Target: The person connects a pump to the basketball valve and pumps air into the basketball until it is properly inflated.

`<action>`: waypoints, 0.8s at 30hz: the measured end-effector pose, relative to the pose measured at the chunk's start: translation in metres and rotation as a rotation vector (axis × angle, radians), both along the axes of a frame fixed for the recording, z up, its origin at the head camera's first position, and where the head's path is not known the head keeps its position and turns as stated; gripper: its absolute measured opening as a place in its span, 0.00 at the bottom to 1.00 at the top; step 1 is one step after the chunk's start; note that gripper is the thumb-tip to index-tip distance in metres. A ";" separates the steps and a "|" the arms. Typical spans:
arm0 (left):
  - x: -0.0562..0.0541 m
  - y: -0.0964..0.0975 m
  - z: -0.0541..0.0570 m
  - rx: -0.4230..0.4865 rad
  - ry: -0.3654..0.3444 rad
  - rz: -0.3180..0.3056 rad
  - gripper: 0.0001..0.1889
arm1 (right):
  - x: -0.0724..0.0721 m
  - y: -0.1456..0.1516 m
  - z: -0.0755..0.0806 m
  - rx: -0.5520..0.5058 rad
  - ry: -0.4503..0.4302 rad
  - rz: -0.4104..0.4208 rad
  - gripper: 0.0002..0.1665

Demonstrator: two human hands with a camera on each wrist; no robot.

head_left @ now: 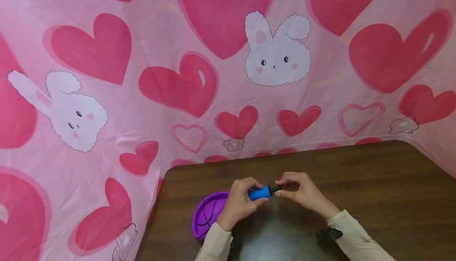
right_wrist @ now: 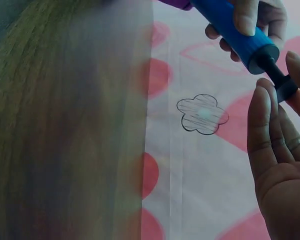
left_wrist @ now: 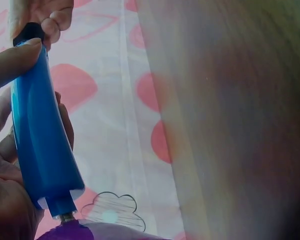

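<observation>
A blue hand pump lies across my left hand, whose fingers and thumb grip its barrel. My right hand pinches the pump's black handle between thumb and fingers, and a short length of black rod shows between handle and barrel. In the left wrist view, a metal tip at the barrel's other end meets the purple ball. That ball, marked with black lines, looks dented and underfilled in the head view. Part of it is hidden behind my left hand and sleeve.
The dark wooden table extends to the right of both hands. Behind it and on the left hangs a pink cloth with hearts and white rabbits, close against the table's edges.
</observation>
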State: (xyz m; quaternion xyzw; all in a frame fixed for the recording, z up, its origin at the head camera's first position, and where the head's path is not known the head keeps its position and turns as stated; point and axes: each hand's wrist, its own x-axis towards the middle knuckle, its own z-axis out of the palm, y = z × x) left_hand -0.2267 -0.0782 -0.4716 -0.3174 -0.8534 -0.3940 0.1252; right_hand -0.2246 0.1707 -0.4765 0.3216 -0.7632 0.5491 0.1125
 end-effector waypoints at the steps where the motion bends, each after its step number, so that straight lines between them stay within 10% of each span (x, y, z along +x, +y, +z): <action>1: 0.000 0.000 0.000 -0.001 0.000 0.001 0.15 | 0.001 0.000 0.001 0.016 0.001 -0.010 0.14; 24: -0.004 -0.009 0.006 0.067 0.011 0.015 0.16 | -0.003 0.049 0.029 -0.089 0.031 -0.042 0.19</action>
